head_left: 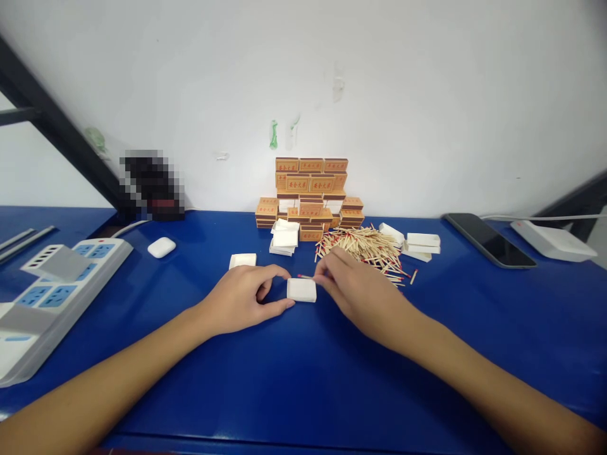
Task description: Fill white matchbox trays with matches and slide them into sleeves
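A small white matchbox tray (301, 291) lies on the blue table in front of me, its open side up. My left hand (244, 297) has thumb and index finger on the tray's left end, gripping it. Between the pinched fingertips of my right hand (358, 287) is a match (306, 277), its red head pointing left over the tray's far edge. Just behind that hand spreads a heap of loose matches (365, 246), partly hidden by it. Another white tray (243, 260) sits behind my left hand.
Orange matchboxes (310, 183) are stacked against the wall. White trays lie in a pile (284, 237) before them and in a group (422, 243) at right. A power strip (71, 297) and white earbud case (162, 247) are at left, a phone (490, 240) and white device (552, 240) at right.
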### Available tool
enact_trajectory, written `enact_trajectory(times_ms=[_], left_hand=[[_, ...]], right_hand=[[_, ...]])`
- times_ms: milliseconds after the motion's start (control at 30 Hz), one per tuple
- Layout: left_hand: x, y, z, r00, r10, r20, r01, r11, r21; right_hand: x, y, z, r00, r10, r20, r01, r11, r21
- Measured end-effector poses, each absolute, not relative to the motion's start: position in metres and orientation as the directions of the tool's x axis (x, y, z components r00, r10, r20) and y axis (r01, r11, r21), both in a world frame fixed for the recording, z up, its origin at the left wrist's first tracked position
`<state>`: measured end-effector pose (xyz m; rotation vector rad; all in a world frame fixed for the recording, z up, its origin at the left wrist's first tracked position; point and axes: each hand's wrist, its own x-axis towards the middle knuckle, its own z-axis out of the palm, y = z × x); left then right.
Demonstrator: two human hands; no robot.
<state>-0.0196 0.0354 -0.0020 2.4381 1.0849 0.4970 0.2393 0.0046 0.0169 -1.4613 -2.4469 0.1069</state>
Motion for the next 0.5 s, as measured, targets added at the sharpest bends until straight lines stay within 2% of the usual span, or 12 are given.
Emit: enact_trajectory(times_ms=[100,267,400,500], left_hand=[[-0.027,0.040,0.003,0.608,0.775,0.174,0.639,-0.607,0.472],[-0.036,0.050,0.011,0.589,0.788,0.177,0.707,-0.609,0.360],[-0.037,0.054,0.011,0.613,0.767,0.191,0.716,-0.641,0.276],[-0.030,0.047,0.012,0.610,0.714,0.344,0.710,-0.685,0.164]], right_hand=[[0.264,0.009,0.017,-0.379,0.897,0.226,0.877,0.426,-0.221],[0.295,0.009,0.013,-0.375,0.925,0.065,0.900,0.380,-0.214],[0.325,0.011,0.028,-0.396,0.913,0.098,0.838,0.403,-0.368],[0.359,0.010,0.040,-0.362,0.929,0.075,0.803,0.352,-0.482]])
